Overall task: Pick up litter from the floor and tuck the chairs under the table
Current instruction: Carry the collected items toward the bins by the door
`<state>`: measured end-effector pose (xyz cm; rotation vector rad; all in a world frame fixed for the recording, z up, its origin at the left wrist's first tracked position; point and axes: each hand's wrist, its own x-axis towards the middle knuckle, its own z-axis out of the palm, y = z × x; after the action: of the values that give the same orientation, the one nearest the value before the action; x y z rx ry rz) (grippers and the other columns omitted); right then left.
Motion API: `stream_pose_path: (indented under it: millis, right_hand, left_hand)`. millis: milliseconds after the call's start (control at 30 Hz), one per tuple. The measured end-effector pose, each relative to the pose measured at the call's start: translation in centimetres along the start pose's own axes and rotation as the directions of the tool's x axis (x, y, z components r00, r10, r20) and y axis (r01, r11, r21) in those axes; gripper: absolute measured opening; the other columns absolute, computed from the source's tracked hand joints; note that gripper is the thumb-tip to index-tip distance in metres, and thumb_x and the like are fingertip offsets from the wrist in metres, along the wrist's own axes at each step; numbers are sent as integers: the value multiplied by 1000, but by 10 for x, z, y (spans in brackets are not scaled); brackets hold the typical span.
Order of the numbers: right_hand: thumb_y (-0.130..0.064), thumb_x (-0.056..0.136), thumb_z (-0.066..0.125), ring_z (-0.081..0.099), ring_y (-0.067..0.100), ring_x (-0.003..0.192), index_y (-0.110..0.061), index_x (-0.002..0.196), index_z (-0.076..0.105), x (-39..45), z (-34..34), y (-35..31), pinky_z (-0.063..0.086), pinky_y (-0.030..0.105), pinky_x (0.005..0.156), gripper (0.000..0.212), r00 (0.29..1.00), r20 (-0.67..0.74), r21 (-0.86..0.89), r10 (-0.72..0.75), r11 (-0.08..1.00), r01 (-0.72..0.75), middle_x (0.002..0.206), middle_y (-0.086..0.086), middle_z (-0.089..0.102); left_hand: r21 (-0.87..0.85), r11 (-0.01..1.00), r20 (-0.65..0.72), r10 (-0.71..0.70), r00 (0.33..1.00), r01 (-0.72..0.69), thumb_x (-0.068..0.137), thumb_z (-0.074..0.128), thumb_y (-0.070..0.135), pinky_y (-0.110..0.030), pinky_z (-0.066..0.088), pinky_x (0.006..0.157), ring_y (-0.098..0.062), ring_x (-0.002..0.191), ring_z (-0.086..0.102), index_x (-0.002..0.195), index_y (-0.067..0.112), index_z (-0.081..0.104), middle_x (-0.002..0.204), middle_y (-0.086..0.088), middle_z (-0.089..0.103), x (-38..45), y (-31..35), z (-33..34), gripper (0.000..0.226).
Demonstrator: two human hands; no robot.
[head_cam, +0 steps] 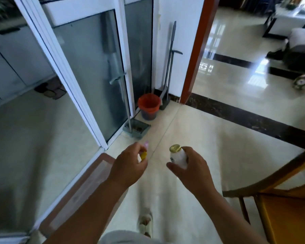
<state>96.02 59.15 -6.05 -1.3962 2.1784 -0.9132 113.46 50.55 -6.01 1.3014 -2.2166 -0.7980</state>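
Both bare forearms reach forward from the bottom of the frame toward its centre. The left hand (128, 164) sits just left of centre, back of the hand up, fingers curled round something small held at its far side. The right hand (192, 166) sits just right of centre, level with the left, thumb pointing left and fingers wrapped round an upright item. The two hands are apart.

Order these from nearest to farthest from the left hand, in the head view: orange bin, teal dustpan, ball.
From the left hand:
1. Teal dustpan, on the floor just ahead, by the glass door.
2. Orange bin, behind the dustpan, near the wall.
3. Ball, far right, in the next room.
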Motion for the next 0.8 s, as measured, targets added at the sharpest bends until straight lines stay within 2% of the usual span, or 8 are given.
stream_pose_path:
  millis: [100,200,300,500,633,733,800]
  right_hand:
    - [-47,69,72,55,15,81,-23,105,53,70,0,-8,34,18,59,47,1000,-22,-12,-4,1000,4,96,-3,63]
    - [-49,70,71,53,15,81,-25,107,53,137,3,-5,34,16,58,48,999,-34,-22,2,1000,-2,97,-4,62]
    - [-50,71,71,51,14,82,-26,108,51,208,10,5,35,19,60,48,999,-40,-29,15,999,-16,98,-4,60]
    - [-49,71,71,48,13,83,-23,106,48,385,31,30,36,20,61,50,1000,-10,-47,21,999,-21,100,-3,57]
    - [-47,71,72,42,5,74,-33,97,34,500,42,37,29,12,54,48,997,61,-32,44,999,-42,93,-10,45]
    - [-46,71,72,44,7,73,-29,101,39,575,53,38,28,13,52,48,992,114,-61,57,997,-50,91,-9,45]
    - [-44,70,73,44,6,71,-27,103,42,621,62,39,29,14,52,48,990,131,-57,61,997,-54,89,-9,46]
  left_hand:
    - [14,1000,18,3,1000,-3,85,62,22,-4,34,57,-8,78,53,97,21,50,96,10,56,83,-8,-9,17]
    - [-5,1000,66,-1,998,1,85,63,21,-14,42,59,-13,73,54,98,24,47,89,6,52,161,-14,-7,20]
    - [-21,1000,107,0,994,2,82,66,16,-18,45,60,-14,74,52,99,22,50,92,6,51,235,-21,2,24]
    - [-26,995,137,-93,986,97,80,66,13,-41,56,75,-25,85,60,103,19,51,99,-6,60,394,-46,30,27]
    - [-33,983,144,-173,974,180,79,66,12,-35,55,75,-23,90,60,102,20,52,107,-8,63,495,-64,45,28]
    - [-24,980,149,-192,970,198,79,68,14,-21,50,67,-19,87,58,99,24,49,109,-6,63,560,-79,53,30]
    - [-31,977,148,-205,968,211,79,69,16,-19,46,70,-19,90,59,101,24,50,110,-5,63,601,-89,58,30]
